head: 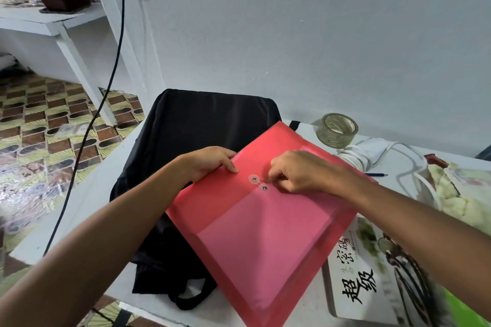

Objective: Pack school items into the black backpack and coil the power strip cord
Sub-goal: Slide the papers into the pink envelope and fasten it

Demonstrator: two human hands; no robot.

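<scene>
Head view: a red string-tie document envelope (265, 220) lies slanted across the black backpack (186, 146), which lies flat on the white counter (87, 210). The left hand (210, 162) holds the envelope's upper left edge, thumb pressed flat on the flap and the other fingers out of sight behind the edge. The right hand (297, 172) has its fingers bunched in a narrow pinch just beside the two clasp buttons (259, 184); it looks to be working the tie string, though the string itself is too fine to make out.

To the right, a book with Chinese lettering (372, 273) lies partly under the envelope. A blue pencil (377, 175) lies beyond the right wrist. The white power strip (372, 150) sits near a roll of clear tape (337, 129), its white cord (353, 159) partly bundled with a loose length trailing off right.

By my judgement the task is early: the envelope is still being fastened, nothing visible is packed, and the book, the pencil and the rest of the cord remain to be dealt with.
</scene>
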